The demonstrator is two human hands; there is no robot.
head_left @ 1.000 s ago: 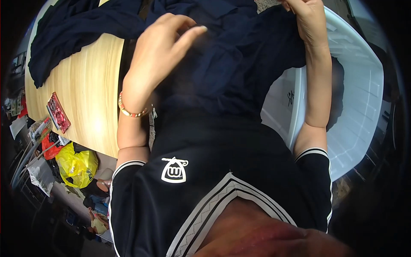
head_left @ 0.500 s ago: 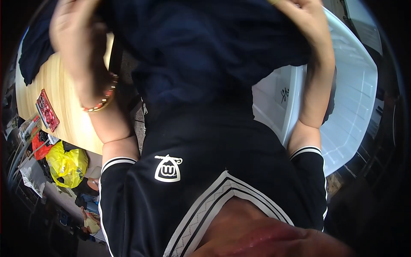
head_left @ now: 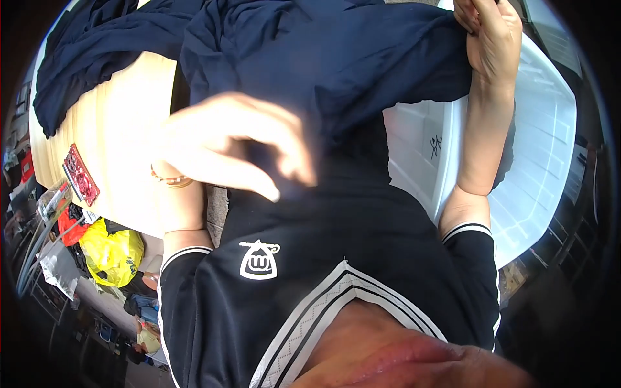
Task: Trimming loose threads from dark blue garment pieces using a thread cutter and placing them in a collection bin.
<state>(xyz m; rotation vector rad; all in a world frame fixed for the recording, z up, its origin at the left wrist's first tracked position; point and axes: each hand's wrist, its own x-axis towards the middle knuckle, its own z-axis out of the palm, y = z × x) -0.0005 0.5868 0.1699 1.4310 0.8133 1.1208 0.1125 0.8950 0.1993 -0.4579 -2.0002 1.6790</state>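
Observation:
A large piece of dark blue cloth (head_left: 259, 64), soft and creased, spreads across the top of the head view; its kind I cannot make out. At the upper right my right hand (head_left: 488, 32) is closed on the cloth's edge, its fingers bent together. My left hand (head_left: 239, 139), with a bracelet at its wrist, hovers over the near part of the cloth, in front of my body. Its thumb and fingers are apart with nothing between them, slightly smeared by motion. On the left, part of the cloth lies over a light wooden table (head_left: 129, 129).
A big white plastic tub (head_left: 543, 142) stands at my right, under my forearm. A red patterned case (head_left: 81, 176) lies near the table's left edge. Beyond it are a yellow plastic bag (head_left: 113, 252) and a red bag (head_left: 70, 226). Another person (head_left: 149, 336) shows at the lower left.
My left hand has let go of the cloth and come down and right toward my body. The cloth has dropped lower and spread out over the table; my right hand still grips it.

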